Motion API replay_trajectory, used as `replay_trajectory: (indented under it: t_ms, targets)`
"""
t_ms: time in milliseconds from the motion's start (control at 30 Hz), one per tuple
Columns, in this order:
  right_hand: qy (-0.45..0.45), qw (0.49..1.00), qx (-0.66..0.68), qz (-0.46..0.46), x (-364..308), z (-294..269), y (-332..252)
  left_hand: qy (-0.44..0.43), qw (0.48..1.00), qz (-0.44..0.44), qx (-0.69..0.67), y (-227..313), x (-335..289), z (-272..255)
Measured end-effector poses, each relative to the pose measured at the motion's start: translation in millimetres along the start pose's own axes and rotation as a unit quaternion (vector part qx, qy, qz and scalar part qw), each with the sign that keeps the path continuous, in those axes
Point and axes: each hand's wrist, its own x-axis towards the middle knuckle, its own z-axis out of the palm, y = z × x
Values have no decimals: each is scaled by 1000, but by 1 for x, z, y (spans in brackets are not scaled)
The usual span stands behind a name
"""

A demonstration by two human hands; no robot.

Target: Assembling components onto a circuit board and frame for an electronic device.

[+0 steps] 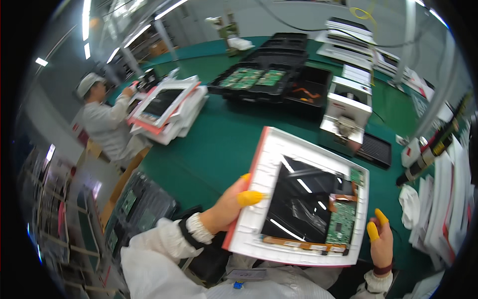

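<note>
A white display housing (256, 219) with a red outer edge tilts in front of my body above the green bench. Inside it lie a glossy black screen panel (294, 199), a green circuit board (342, 224) on the right, and an orange flex cable (289, 243) along the lower side. My left hand (231, 203), yellow covers on its fingertips, is closed on the housing's left edge, thumb on top; its other fingers are mostly hidden underneath. Just off the right edge, my right hand (381, 241) holds nothing. Two yellow-covered fingertips point up and stand apart.
A white and metal bench device (347, 117) and a black tray (376, 149) stand beyond the housing. Black trays of green boards (254, 78) sit farther back. Stacked housings (169, 107) are at left near a seated co-worker (102, 117). White sheets (443, 209) line the right.
</note>
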Motion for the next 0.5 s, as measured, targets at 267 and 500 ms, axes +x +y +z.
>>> replay_trajectory:
  t_ms: [267,500]
  targets:
    - [-95,963,234,93,-33,17,-11,80,995,26,-47,16,-50,-30]
    - [-167,847,473,174,-44,60,12,67,997,29,-23,10,-67,-100]
